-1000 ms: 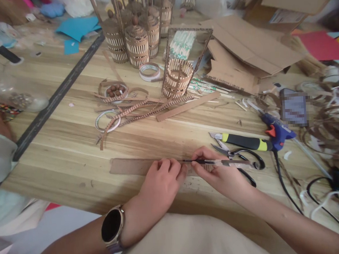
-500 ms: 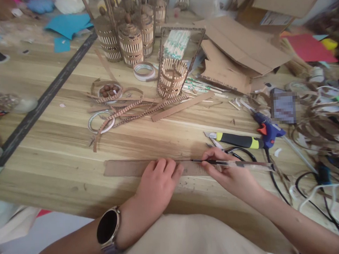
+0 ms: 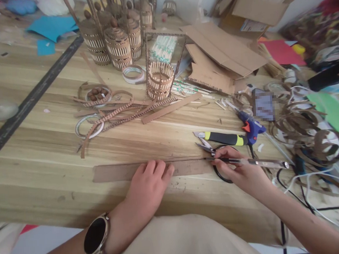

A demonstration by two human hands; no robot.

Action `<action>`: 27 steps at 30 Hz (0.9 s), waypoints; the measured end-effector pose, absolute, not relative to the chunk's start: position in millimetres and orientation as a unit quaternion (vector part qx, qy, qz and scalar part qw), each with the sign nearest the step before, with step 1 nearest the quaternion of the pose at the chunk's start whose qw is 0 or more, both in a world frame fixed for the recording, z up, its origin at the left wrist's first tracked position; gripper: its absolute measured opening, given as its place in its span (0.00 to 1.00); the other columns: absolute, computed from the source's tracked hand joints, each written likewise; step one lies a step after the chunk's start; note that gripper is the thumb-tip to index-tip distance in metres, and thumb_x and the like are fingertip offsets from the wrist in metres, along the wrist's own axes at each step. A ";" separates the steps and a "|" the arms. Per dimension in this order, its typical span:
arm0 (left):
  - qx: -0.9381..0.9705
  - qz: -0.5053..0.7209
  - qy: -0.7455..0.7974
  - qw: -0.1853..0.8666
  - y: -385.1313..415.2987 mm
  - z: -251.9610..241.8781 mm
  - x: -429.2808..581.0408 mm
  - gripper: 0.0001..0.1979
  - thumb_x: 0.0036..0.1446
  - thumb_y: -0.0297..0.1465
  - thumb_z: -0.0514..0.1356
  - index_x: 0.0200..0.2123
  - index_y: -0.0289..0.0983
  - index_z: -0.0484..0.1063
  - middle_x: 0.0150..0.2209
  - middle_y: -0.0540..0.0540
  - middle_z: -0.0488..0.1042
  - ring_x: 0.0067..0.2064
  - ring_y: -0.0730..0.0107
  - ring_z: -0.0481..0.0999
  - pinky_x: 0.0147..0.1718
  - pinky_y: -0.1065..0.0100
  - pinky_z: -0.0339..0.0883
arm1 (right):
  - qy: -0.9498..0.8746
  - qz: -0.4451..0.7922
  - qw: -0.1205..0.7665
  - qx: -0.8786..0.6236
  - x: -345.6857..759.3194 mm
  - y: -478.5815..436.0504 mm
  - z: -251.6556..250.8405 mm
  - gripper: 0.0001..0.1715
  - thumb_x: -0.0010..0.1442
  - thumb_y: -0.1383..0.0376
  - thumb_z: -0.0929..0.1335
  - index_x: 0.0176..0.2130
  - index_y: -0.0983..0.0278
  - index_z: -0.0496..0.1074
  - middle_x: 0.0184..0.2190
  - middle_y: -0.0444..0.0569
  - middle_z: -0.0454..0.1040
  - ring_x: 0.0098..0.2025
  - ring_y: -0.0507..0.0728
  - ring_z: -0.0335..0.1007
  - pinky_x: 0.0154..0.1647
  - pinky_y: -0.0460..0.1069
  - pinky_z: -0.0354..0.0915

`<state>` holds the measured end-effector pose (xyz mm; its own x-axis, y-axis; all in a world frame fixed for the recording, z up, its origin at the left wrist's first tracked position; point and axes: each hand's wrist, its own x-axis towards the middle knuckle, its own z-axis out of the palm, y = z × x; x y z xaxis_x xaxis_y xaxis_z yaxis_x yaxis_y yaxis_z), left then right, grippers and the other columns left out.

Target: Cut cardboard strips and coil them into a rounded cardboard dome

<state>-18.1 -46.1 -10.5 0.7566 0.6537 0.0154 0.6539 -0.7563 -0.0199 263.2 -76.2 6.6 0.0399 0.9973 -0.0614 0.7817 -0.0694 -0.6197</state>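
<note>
Nearest, a dark-faced watch sits on the left wrist. Just ahead of it the left hand lies open and flat, palm down, its fingers pressing on a long brown cardboard strip that runs crosswise on the wooden surface, from well left of that hand to the right hand. The right hand is closed in a pinch around a slim tool; the tool's dark tip meets the strip's far edge near its right end, and its pale shaft points away to the right. Whether it is a pen or a blade is unclear. Black scissors lie partly under the right hand, with a handle loop showing at its left. Just beyond the right hand are a black-and-yellow utility knife and a blue glue gun. Beyond the left hand lie loose corrugated strips and a tape roll. Farther still stand an open stick basket and lidded stick containers, with cardboard sheets far beyond the right hand.
</note>
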 end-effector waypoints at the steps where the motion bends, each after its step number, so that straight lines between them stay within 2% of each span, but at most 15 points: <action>1: -0.938 -0.005 -0.347 0.013 -46.0 -10.4 -18.2 0.17 0.61 0.24 0.61 0.53 0.41 0.72 0.34 0.45 0.73 0.36 0.60 0.71 0.33 0.63 0.67 | -0.641 0.238 0.221 -0.695 265.1 -77.8 8.6 0.08 0.62 0.60 0.64 0.34 0.60 0.69 0.28 0.46 0.75 0.28 0.56 0.73 0.25 0.48 0.66; 4: -0.938 -0.003 -0.347 0.014 -45.7 -9.8 -19.0 0.18 0.61 0.24 0.61 0.54 0.41 0.73 0.34 0.45 0.74 0.36 0.60 0.71 0.32 0.63 0.67 | -0.634 0.184 0.234 -0.714 267.0 -81.5 14.6 0.08 0.64 0.59 0.65 0.35 0.59 0.71 0.30 0.47 0.78 0.32 0.58 0.76 0.27 0.48 0.68; 7: -0.939 0.001 -0.344 0.014 -46.2 -9.5 -20.2 0.19 0.61 0.24 0.61 0.55 0.41 0.73 0.35 0.45 0.75 0.36 0.60 0.72 0.33 0.63 0.68 | -0.693 0.152 0.224 -0.668 262.4 -81.7 14.8 0.08 0.67 0.62 0.64 0.41 0.59 0.73 0.35 0.48 0.80 0.34 0.57 0.78 0.29 0.48 0.70; 11: -0.939 -0.008 -0.344 0.021 -48.0 -10.2 -21.4 0.19 0.61 0.26 0.62 0.56 0.41 0.73 0.40 0.43 0.76 0.38 0.59 0.73 0.36 0.62 0.70 | -0.816 0.145 0.208 -0.520 252.3 -77.7 1.1 0.08 0.67 0.65 0.65 0.44 0.58 0.73 0.43 0.49 0.81 0.47 0.59 0.78 0.45 0.52 0.73; 13: -0.938 -0.014 -0.346 0.023 -48.4 -10.1 -22.6 0.20 0.61 0.25 0.61 0.56 0.42 0.73 0.41 0.43 0.77 0.38 0.60 0.74 0.36 0.63 0.71 | -0.857 0.111 0.186 -0.467 248.6 -76.0 -7.4 0.06 0.67 0.66 0.66 0.44 0.59 0.72 0.47 0.51 0.80 0.51 0.61 0.76 0.48 0.55 0.73; 17: -0.937 -0.022 -0.348 0.019 -45.8 -8.6 -30.6 0.21 0.61 0.21 0.60 0.56 0.40 0.73 0.42 0.44 0.78 0.38 0.61 0.74 0.35 0.64 0.71 | -0.880 0.058 0.167 -0.442 245.7 -74.1 -15.2 0.04 0.67 0.68 0.66 0.42 0.60 0.70 0.46 0.52 0.80 0.49 0.61 0.76 0.46 0.57 0.72; 21: -0.927 -0.047 -0.370 0.036 -42.5 -7.5 -47.7 0.16 0.62 0.22 0.60 0.53 0.32 0.73 0.46 0.39 0.78 0.44 0.55 0.74 0.42 0.59 0.71 | -0.884 0.047 0.183 -0.427 247.7 -74.3 -14.4 0.08 0.63 0.74 0.66 0.39 0.60 0.68 0.42 0.52 0.79 0.44 0.61 0.75 0.46 0.59 0.71; 24: -0.927 -0.081 -0.363 0.047 -45.7 -6.2 -62.4 0.13 0.64 0.24 0.58 0.51 0.31 0.73 0.43 0.39 0.78 0.45 0.53 0.73 0.43 0.56 0.69 | -0.891 0.028 0.199 -0.408 251.3 -79.0 -15.6 0.13 0.60 0.77 0.65 0.39 0.61 0.67 0.39 0.53 0.77 0.42 0.61 0.75 0.45 0.59 0.72; 27: -0.930 -0.081 -0.356 0.032 -53.7 -3.5 -74.3 0.13 0.64 0.21 0.55 0.50 0.32 0.73 0.38 0.41 0.78 0.40 0.55 0.73 0.41 0.56 0.68 | -0.886 0.053 0.219 -0.405 252.9 -87.4 -16.2 0.16 0.59 0.79 0.63 0.41 0.60 0.67 0.37 0.52 0.75 0.38 0.58 0.75 0.40 0.54 0.73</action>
